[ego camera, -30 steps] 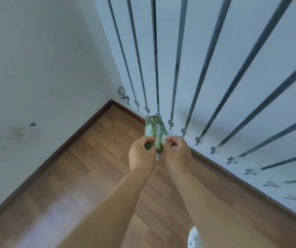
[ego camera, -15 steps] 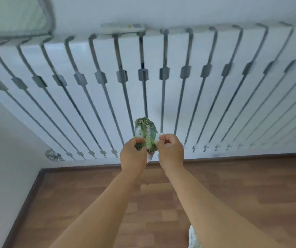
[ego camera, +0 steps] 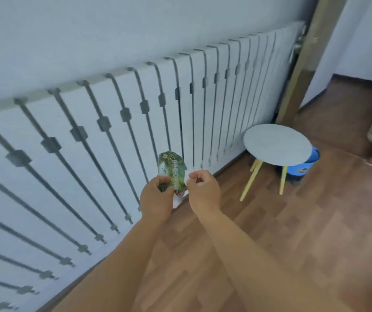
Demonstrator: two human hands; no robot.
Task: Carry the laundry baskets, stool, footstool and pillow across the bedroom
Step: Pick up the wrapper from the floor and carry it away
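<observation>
Both hands raised before radiator (ego camera: 180,104) — left hand (ego camera: 155,202) gripping green packet (ego camera: 172,173), right hand (ego camera: 204,192) pinching white bit at its edge — stool (ego camera: 277,144) nearby.

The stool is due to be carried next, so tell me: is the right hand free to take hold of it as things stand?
Probably not yet. The right hand pinches something small and white beside the green packet that the left hand holds. The stool stands apart to the right, with bare floor between.
</observation>
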